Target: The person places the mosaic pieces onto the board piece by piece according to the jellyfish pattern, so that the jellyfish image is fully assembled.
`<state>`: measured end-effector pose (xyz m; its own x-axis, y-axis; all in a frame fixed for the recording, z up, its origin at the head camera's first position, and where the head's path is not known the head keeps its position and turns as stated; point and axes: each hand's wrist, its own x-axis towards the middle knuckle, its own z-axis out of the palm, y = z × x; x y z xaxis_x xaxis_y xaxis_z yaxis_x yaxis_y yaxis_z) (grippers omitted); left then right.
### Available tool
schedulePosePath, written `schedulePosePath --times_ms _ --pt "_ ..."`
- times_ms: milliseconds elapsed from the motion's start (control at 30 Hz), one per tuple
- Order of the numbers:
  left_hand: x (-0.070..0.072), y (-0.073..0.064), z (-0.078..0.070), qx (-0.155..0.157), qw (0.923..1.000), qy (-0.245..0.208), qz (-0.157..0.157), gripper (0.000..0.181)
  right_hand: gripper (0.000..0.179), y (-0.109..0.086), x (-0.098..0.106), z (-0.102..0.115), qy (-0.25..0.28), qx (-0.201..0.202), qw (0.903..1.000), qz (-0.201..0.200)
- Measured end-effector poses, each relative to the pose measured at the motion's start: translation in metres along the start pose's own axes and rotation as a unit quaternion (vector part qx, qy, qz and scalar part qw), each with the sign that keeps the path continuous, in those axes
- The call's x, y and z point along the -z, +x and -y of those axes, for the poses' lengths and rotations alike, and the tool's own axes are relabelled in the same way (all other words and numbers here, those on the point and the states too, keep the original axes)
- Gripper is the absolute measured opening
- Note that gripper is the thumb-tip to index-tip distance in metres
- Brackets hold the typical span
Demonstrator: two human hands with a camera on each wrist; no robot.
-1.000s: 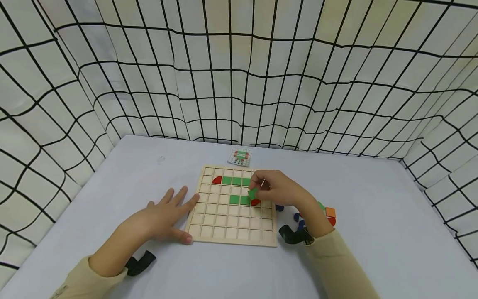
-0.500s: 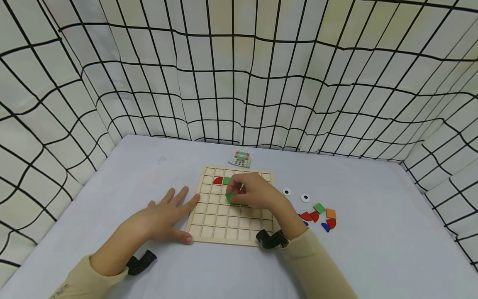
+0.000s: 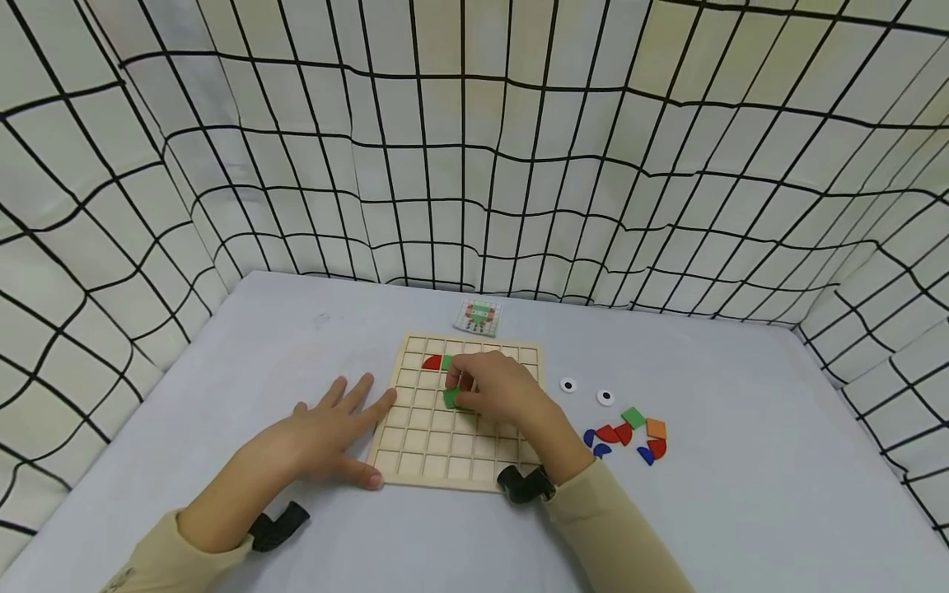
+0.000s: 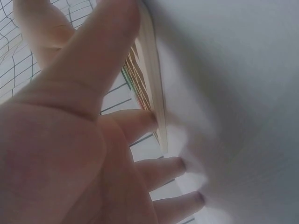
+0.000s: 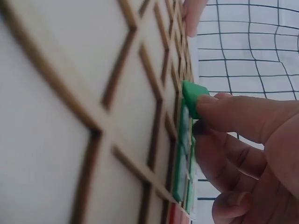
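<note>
My right hand reaches over the wooden grid board and pinches a green square tile between thumb and finger. In the right wrist view, that tile is tilted at a cell beside green tiles lying in the grid, with a red piece further along. A red quarter-round tile lies in an upper row, beside a green one partly covered by my hand. My left hand is spread flat, with thumb and index finger touching the board's left edge.
Right of the board lie two white eye discs, a green tile, an orange square, several red pieces and several blue pieces. A small pattern card lies behind the board. Black netting encloses the table.
My right hand has moved left across the board with the green tile, from beside the red piece to the left end of the lower green row. The left hand stays put.
</note>
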<state>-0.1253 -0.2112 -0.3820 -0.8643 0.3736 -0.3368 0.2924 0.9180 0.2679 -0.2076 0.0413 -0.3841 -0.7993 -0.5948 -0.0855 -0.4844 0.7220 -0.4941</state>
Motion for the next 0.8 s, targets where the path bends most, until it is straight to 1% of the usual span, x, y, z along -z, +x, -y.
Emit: schedulePosePath --times_ms 133,267,567,800 --pt "0.0004 0.0015 -0.0015 -0.004 1.0000 0.004 0.003 0.111 0.010 0.0000 -0.0025 -0.0014 -0.032 -0.004 0.9995 -0.004" --pt "0.0021 0.0028 -0.0030 -0.001 1.0000 0.006 0.005 0.110 0.011 0.0010 -0.0024 -0.0017 -0.046 -0.006 0.9989 -0.007" --pt "0.0022 0.0014 -0.0028 0.001 1.0000 0.003 0.005 0.111 0.013 0.0031 -0.0031 -0.0007 -0.041 0.000 0.9991 0.007" --pt "0.0006 0.0000 -0.0019 -0.002 1.0000 0.002 0.001 0.112 0.015 0.0035 -0.0056 0.0012 -0.045 -0.004 0.9988 0.021"
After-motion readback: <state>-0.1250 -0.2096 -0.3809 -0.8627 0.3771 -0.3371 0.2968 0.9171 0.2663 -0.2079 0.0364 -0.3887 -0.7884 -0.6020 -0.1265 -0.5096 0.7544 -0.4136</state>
